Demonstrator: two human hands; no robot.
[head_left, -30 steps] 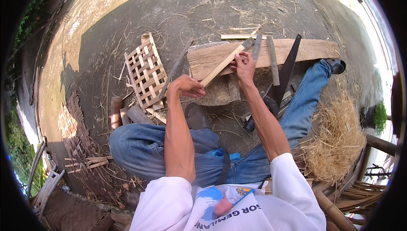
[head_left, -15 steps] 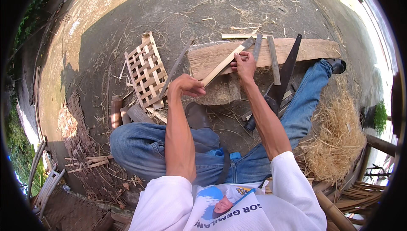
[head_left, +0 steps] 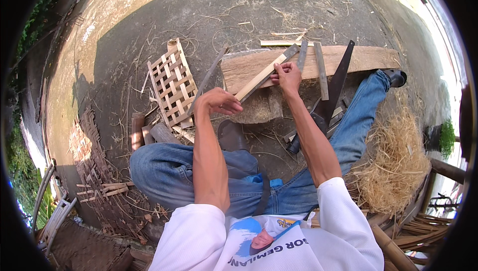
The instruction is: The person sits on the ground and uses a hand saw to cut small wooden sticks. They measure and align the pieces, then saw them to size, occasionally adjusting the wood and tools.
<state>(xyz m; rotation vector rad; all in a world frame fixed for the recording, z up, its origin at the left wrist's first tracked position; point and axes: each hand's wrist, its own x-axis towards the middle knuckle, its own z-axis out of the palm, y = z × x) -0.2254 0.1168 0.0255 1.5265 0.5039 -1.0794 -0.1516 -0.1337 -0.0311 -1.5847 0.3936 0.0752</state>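
Observation:
My right hand (head_left: pixel 289 75) is closed, thumb and fingers pinching a pale bamboo strip (head_left: pixel 261 80) near its upper part. This strip lies along a darker grey-brown strip (head_left: pixel 291 51), which shows beyond its far end and along its right edge. My left hand (head_left: pixel 222 102) is at the strips' near end, its fingers stretched out loosely and touching or almost touching that end. Under the strips lies a broad wooden plank (head_left: pixel 358 58). A handsaw (head_left: pixel 334 88) with a dark blade leans over the plank, right of my right hand.
A woven bamboo lattice panel (head_left: pixel 173 83) lies left of my left hand. More narrow strips (head_left: pixel 321 72) rest on the plank and ground. A heap of pale shavings (head_left: pixel 393 161) sits beside my outstretched leg. Short bamboo pieces (head_left: pixel 138 130) stand near my bent knee.
The pale strip has swung slightly closer alongside the darker strip. My left hand has shifted a little at the near end; my right hand keeps its pinch.

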